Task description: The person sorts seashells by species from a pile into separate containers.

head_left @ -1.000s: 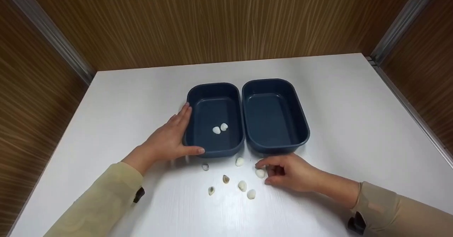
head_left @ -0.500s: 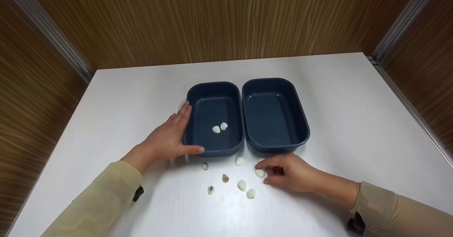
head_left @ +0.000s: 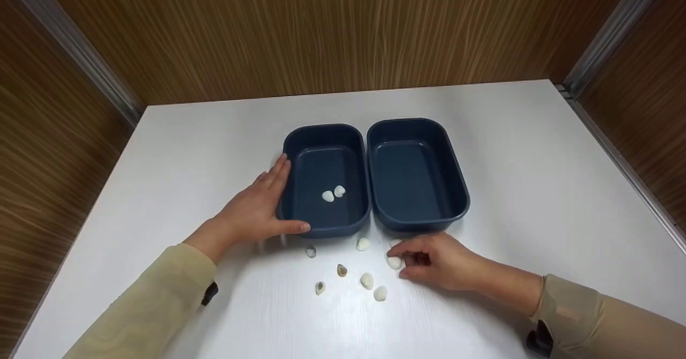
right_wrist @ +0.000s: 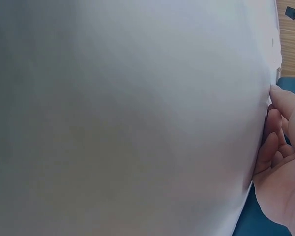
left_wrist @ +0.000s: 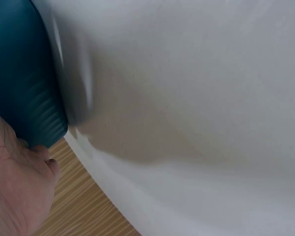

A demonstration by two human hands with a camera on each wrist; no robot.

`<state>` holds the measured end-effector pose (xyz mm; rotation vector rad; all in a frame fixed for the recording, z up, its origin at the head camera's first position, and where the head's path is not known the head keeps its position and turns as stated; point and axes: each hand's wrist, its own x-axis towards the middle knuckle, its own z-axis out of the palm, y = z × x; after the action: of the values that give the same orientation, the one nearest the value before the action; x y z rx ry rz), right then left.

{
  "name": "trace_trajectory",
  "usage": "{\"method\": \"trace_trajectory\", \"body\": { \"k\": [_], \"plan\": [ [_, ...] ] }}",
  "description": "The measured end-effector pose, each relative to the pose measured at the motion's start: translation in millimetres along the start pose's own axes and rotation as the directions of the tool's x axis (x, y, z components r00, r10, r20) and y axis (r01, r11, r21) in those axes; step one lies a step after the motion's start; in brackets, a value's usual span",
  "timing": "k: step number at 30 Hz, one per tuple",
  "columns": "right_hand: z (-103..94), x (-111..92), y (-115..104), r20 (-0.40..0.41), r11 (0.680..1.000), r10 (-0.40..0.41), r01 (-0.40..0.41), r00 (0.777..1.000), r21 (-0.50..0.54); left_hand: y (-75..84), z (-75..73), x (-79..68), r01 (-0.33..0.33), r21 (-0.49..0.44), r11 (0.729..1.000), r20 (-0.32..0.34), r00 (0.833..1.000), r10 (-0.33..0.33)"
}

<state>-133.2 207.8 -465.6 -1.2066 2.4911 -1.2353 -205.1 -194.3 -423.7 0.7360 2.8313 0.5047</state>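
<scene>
- Left of centre: left hand (head_left: pixel 249 211), fingers spread apart, touching the left blue tray (head_left: pixel 337 231)!
- Lower right: right hand (head_left: pixel 442 261) at a white shell (head_left: pixel 394 263); pinched? Can't tell!

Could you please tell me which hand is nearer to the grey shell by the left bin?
Left. The left hand rests on the left bin, just beyond the grey shell; the right hand is well off to the right, beside a white shell.
</scene>
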Motion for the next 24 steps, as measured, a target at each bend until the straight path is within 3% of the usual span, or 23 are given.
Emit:
{"method": "trace_trajectory", "body": {
  "k": [24],
  "plan": [
    [-0.3, 1.1, 0.6, 0.009, 0.999, -0.036, 0.035, 0.999, 0.026, 0.4, -1.5, 1.1, 0.006, 0.014, 1.000, 0.022, 1.000, -0.006]
  ]
}}
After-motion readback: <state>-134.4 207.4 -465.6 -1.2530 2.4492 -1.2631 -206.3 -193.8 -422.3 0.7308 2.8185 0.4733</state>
